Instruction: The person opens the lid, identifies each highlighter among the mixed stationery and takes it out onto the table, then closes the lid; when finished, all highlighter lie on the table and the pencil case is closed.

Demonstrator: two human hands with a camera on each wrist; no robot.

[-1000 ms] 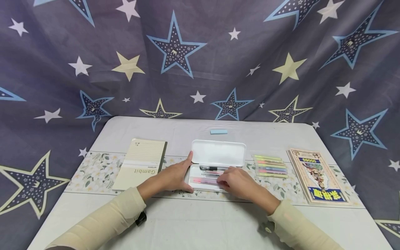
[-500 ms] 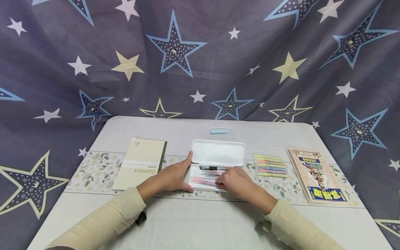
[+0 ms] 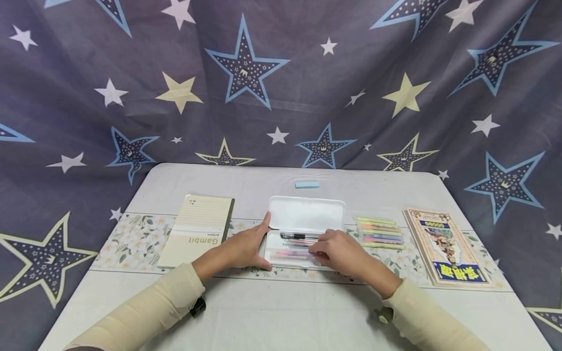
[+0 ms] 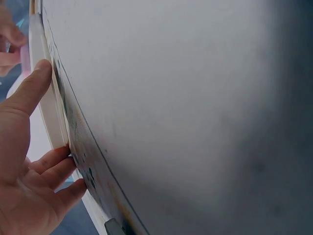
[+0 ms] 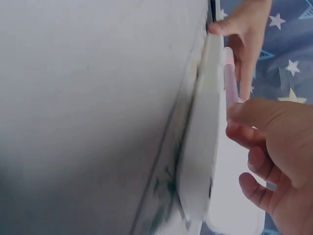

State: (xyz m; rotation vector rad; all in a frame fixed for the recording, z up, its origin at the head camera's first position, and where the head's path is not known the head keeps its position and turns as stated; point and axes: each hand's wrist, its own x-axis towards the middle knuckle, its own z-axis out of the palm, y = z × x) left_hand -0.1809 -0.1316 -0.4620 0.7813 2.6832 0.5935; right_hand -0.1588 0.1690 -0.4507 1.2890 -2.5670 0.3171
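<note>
A white pencil case point(image 3: 307, 214) lies with its lid raised at mid-table. My left hand point(image 3: 246, 247) braces its left end, thumb at the near wall and fingers spread toward the hinge. Over the tray's right half, my right hand point(image 3: 338, 251) pinches the end of a pink-and-lilac pen point(image 5: 230, 73) between thumb and index finger; the other fingers are loosely bent. That pen lies low along the near side of the tray. Behind it in the tray are a black pen point(image 3: 293, 236) and thinner clear-barrelled pens point(image 3: 298, 243), their right ends hidden by my right hand.
Right of the case lies a row of several pastel pens point(image 3: 380, 234). A stack of books point(image 3: 448, 248) stands farther right, and a cream notebook point(image 3: 197, 231) lies left. A small blue block point(image 3: 307, 185) is behind the lid. The starry curtain point(image 3: 281, 87) hangs behind the table.
My right hand has shifted slightly right along the tray. The pink-and-lilac pen, a little tilted half a second ago, now lies more level. My left hand and the case stay put.
</note>
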